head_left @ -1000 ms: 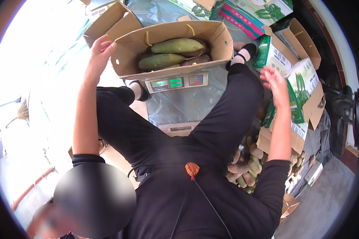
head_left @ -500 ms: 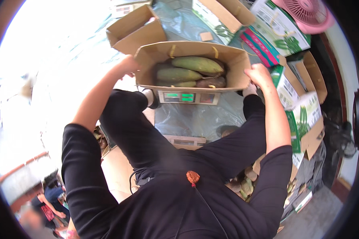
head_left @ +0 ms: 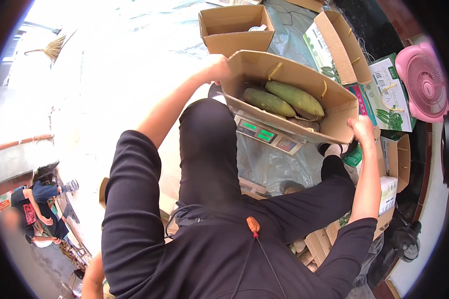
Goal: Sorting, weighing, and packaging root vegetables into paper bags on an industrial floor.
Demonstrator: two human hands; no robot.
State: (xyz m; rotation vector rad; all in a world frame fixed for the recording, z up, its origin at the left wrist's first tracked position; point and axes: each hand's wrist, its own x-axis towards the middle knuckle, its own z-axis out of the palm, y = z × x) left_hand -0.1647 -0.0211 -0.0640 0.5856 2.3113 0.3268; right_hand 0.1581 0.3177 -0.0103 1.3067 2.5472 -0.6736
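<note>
An open cardboard box point(head_left: 340, 115) with yellow cord handles holds several long green radishes point(head_left: 295, 97); some lie in shadow lower down. My left hand point(head_left: 216, 69) grips its left end, fingers partly hidden behind the wall. At the opposite end my right hand point(head_left: 362, 129) is closed on the upper edge. Directly under the box's near side shows a digital scale point(head_left: 267, 133) with lit green displays. Whether the box rests on its platform is hidden.
Beyond it stands another open cardboard box point(head_left: 237, 42) with something white inside. Printed cartons point(head_left: 390, 94) and a pink fan point(head_left: 424, 82) crowd the right. A black fan point(head_left: 406, 242) stands lower right. Another person point(head_left: 37, 214) is at far left; a broom point(head_left: 53, 48) lies beyond.
My view has turned left, so the box and scale appear farther right and tilted. Both hands keep hold of the box ends. Fewer radishes show inside from this angle.
</note>
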